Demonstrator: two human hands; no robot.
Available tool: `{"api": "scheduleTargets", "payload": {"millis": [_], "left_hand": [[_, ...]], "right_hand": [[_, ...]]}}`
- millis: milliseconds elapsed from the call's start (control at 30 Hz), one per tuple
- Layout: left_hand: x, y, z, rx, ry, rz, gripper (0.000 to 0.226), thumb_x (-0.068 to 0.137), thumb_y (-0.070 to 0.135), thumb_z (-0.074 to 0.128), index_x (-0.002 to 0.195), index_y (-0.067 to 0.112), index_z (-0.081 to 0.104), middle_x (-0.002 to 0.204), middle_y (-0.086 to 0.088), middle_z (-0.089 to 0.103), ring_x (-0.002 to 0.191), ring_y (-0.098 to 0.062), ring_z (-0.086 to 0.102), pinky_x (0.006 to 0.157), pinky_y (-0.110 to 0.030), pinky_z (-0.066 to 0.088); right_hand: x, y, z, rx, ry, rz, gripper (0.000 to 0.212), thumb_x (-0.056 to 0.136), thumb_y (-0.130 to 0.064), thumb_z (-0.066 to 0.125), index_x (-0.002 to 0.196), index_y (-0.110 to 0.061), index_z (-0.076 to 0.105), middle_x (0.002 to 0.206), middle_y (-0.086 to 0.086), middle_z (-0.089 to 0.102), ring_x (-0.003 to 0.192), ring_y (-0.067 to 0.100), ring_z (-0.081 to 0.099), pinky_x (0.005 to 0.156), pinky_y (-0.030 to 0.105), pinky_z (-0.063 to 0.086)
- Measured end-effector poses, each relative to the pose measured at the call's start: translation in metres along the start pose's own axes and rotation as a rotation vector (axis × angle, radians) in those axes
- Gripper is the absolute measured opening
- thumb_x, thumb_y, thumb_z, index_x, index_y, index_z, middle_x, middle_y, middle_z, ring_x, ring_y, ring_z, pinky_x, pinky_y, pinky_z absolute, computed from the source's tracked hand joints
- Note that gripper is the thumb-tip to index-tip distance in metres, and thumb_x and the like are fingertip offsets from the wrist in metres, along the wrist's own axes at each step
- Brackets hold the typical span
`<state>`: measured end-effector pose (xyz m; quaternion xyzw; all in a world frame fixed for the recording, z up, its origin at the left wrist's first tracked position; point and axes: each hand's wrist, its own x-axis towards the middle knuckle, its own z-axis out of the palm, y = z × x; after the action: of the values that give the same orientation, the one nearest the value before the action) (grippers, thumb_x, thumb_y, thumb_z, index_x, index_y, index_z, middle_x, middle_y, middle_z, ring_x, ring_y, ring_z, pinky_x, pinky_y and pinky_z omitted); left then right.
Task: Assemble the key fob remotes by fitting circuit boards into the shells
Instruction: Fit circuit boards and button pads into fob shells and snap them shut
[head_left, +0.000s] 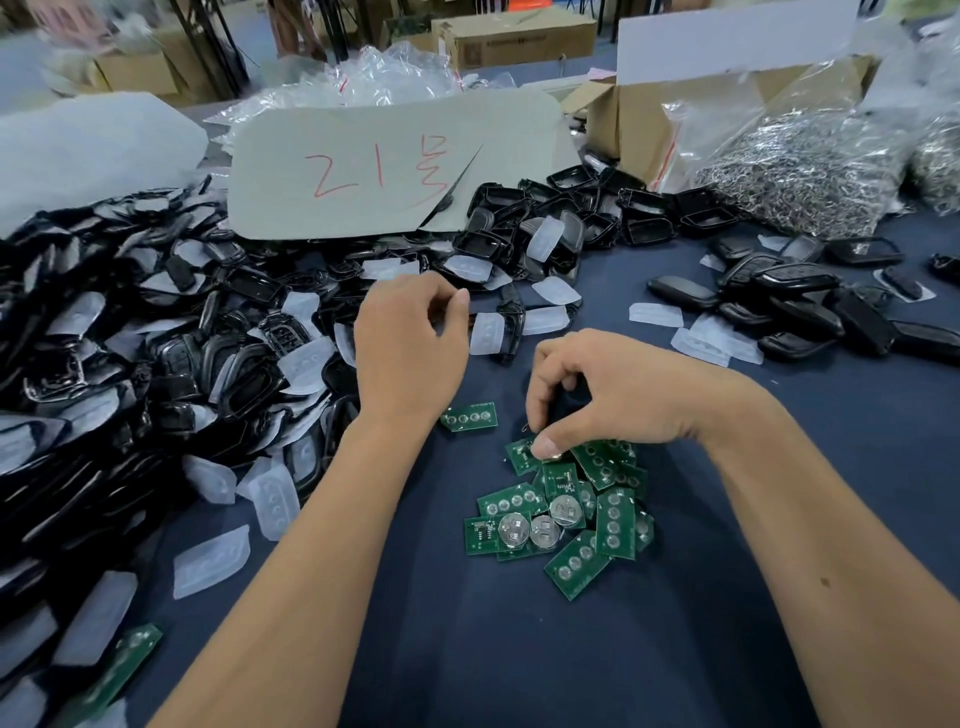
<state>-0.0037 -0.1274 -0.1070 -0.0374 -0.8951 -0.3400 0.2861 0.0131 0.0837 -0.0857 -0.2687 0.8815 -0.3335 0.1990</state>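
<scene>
Here the right hand (587, 395), fingers curled, pinches a green circuit board (524, 453) at the far edge of the board pile (563, 512) on the blue worktop (467, 649). Beyond the pile and to its left, the left hand (410, 338) curls over the black shells (156, 353); whether it grips one I cannot tell.

Grey card (395, 166) (red marks) propped behind; bagged metal rings (795, 171) right; cardboard boxes (519, 36) beyond.
</scene>
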Motion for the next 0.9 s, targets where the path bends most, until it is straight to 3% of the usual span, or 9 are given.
{"api": "scheduleTargets", "payload": {"millis": [133,233,333,400,533,700,800,900], "left_hand": [[0.025,0.007,0.017,0.147,-0.027,0.124,0.016,0.096,0.015,0.061,0.084,0.010,0.070,0.086,-0.005,0.068,0.088,-0.026,0.055,0.086,-0.025,0.030],[0.056,0.005,0.036,0.297,-0.191,0.159,0.020,0.100,0.014,0.054,0.111,0.012,0.070,0.112,-0.011,0.067,0.112,-0.032,0.051,0.098,-0.033,0.034],[0.083,0.000,0.049,0.408,-0.387,0.154,0.041,0.102,0.010,0.053,0.142,0.018,0.058,0.137,-0.011,0.058,0.130,-0.034,0.043,0.106,-0.037,0.037],[0.096,-0.001,0.053,0.418,-0.472,0.149,0.049,0.100,0.011,0.059,0.148,0.022,0.054,0.142,-0.010,0.056,0.135,-0.033,0.043,0.109,-0.040,0.040],[0.110,0.002,0.050,0.411,-0.459,0.113,0.033,0.094,0.021,0.072,0.127,0.026,0.071,0.124,-0.009,0.068,0.122,-0.030,0.057,0.099,-0.041,0.050],[0.103,0.018,0.037,0.328,-0.306,0.139,0.023,0.103,0.028,0.060,0.117,0.019,0.075,0.109,-0.009,0.073,0.111,-0.029,0.061,0.093,-0.042,0.050],[0.092,0.034,0.021,0.062,-0.131,0.135,0.020,0.104,0.021,0.052,0.108,0.010,0.069,0.092,-0.007,0.073,0.092,-0.032,0.066,0.083,-0.045,0.052],[0.065,0.040,0.006,-0.178,-0.029,0.113,0.018,0.104,0.019,0.048,0.108,0.014,0.065,0.075,0.003,0.063,0.077,-0.026,0.062,0.076,-0.041,0.052]], "right_hand": [[0.007,0.002,0.006,0.276,0.112,-0.082,0.014,0.089,-0.014,0.082,0.088,-0.013,0.067,0.075,-0.006,0.069,0.069,0.009,0.058,0.068,0.023,0.048],[0.015,0.004,0.013,0.417,0.266,-0.135,0.014,0.098,-0.007,0.068,0.094,-0.004,0.055,0.084,0.004,0.078,0.074,0.019,0.067,0.073,0.026,0.052],[0.021,0.009,0.016,0.594,0.431,-0.136,0.017,0.104,-0.004,0.059,0.094,-0.008,0.046,0.091,0.015,0.078,0.068,0.027,0.069,0.059,0.030,0.047],[0.025,0.013,0.018,0.663,0.532,-0.122,0.020,0.102,-0.004,0.063,0.090,-0.008,0.047,0.084,0.014,0.075,0.061,0.023,0.065,0.052,0.029,0.045],[0.029,0.020,0.020,0.658,0.639,-0.109,0.026,0.093,-0.012,0.077,0.084,0.001,0.056,0.064,0.007,0.059,0.054,0.014,0.054,0.049,0.026,0.046],[0.032,0.022,0.019,0.762,0.681,-0.116,0.016,0.094,-0.002,0.073,0.093,-0.011,0.060,0.072,0.007,0.057,0.057,0.017,0.056,0.049,0.026,0.045],[0.032,0.022,0.019,0.810,0.763,-0.115,0.017,0.091,-0.004,0.078,0.090,-0.014,0.063,0.067,-0.001,0.059,0.054,0.017,0.056,0.046,0.025,0.043],[0.033,0.020,0.020,0.805,0.810,-0.091,0.015,0.096,-0.012,0.074,0.082,-0.014,0.070,0.064,0.007,0.061,0.051,0.017,0.052,0.043,0.025,0.041]]}}
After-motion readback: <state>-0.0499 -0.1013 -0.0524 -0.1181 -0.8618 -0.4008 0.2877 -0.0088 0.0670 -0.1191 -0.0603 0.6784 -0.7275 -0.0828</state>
